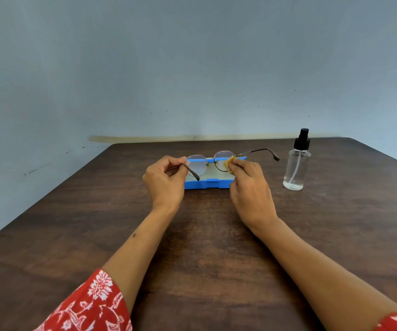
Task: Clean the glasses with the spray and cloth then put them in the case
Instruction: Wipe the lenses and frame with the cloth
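The left hand [166, 180] pinches the glasses [210, 162] at the hinge end of the left lens, thumb and curled fingers closed on the frame where the near temple arm folds down toward the person. The right hand [247, 185] pinches a small yellow cloth [229, 163] between its fingertips and presses it against the right lens — the cloth covers the lens's outer lower part. The glasses are held up off the table [97, 223], lenses facing the person, right over the open blue case [207, 183]; the far temple arm sticks out to the right, toward the spray bottle [296, 167].

The case lies on the dark wooden table just beyond both hands, its pale lining showing through and below the lenses. Whether the frame touches the case rim cannot be told. The clear spray bottle with its black pump top stands upright to the right of the case, apart from it and from the right hand — some liquid sits in its lower part. Red sleeves [92, 306] with a white pattern show at the bottom edge, and a pale blue-grey wall [192, 68] rises behind the table.
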{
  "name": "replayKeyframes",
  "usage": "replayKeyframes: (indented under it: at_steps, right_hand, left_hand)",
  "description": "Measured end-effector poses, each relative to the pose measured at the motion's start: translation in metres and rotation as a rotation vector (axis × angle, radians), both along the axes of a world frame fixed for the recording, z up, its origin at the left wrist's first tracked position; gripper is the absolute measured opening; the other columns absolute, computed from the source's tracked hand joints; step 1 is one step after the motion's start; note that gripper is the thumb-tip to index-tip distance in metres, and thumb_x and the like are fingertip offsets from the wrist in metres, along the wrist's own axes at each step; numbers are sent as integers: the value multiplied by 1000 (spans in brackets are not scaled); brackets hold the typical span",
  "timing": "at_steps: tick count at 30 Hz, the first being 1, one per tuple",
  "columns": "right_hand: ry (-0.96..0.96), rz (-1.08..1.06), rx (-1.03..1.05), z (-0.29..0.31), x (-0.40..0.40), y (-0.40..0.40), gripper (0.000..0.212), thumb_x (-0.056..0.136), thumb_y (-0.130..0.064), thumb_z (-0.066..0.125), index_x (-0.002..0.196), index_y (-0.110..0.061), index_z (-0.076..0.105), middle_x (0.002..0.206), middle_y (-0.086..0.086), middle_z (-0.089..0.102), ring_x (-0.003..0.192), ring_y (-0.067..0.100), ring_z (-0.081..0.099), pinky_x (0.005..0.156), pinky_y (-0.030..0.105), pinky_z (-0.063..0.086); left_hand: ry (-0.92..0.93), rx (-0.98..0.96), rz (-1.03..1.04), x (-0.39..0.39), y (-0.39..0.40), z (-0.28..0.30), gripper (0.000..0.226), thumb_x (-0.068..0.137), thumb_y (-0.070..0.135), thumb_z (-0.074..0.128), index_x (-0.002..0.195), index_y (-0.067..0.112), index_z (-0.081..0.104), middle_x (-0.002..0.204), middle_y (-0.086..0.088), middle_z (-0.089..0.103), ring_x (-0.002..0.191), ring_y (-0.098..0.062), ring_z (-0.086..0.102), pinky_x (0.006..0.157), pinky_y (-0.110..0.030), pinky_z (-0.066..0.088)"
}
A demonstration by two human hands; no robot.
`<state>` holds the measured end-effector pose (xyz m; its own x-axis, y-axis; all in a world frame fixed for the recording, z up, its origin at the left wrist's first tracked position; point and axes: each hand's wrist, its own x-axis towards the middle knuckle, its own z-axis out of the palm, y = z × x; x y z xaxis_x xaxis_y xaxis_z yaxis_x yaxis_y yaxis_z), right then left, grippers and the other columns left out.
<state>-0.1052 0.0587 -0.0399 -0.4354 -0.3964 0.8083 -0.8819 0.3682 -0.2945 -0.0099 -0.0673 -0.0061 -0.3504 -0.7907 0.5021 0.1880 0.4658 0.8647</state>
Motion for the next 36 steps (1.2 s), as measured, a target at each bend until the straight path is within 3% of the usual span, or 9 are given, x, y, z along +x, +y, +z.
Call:
replayKeyframes:
  at_steps: [4,9,14,18,24,29,36]
  right_hand:
    - [39,56,60,-1,3,-2,42,74,13,59,115,4,62,116,15,61,108,30,55,77,38,56]
    - [-15,-26,0,0,-1,0,42,72,14,59,113,6,62,114,17,61,105,34,56,74,44,57]
    - [78,61,55,1,6,-5,39,74,9,56,112,5,64,111,15,63,105,23,50,71,36,55]
    - [-45,-34,1,0,-2,0,41,73,15,58,113,5,63,115,16,61,104,33,55,73,44,56]
    - [48,55,58,0,5,-4,41,72,13,61,113,4,63,114,16,62,107,23,48,72,35,54]
    - [-57,-40,12,0,-3,1,40,74,14,57,114,6,62,116,17,61,105,33,55,77,45,55]
    - [33,42,54,0,6,-5,40,74,13,59,113,6,63,114,17,62,106,31,55,77,37,54]
  left_hand:
    - [11,-17,9,1,-2,1,11,78,2,72,79,13,69,76,12,65,66,13,62,70,-10,53]
    - [6,-18,13,1,-3,1,11,79,3,72,79,14,69,78,11,66,67,14,62,70,-9,53]
    - [-11,-32,15,1,-3,2,11,79,4,71,83,14,69,79,12,64,68,18,60,68,-6,51]
    - [10,-34,10,0,-3,0,10,78,2,72,80,12,70,78,9,67,65,11,62,70,-11,54]
    - [-4,-37,8,-1,-4,0,10,79,4,71,82,14,70,79,11,66,69,14,62,72,-12,55]
    - [6,-30,14,-1,-2,0,10,78,4,73,79,13,70,77,11,66,67,12,63,71,-11,54]
    - [4,-35,14,1,-3,1,10,79,4,72,83,13,70,78,13,64,68,16,61,69,-8,52]
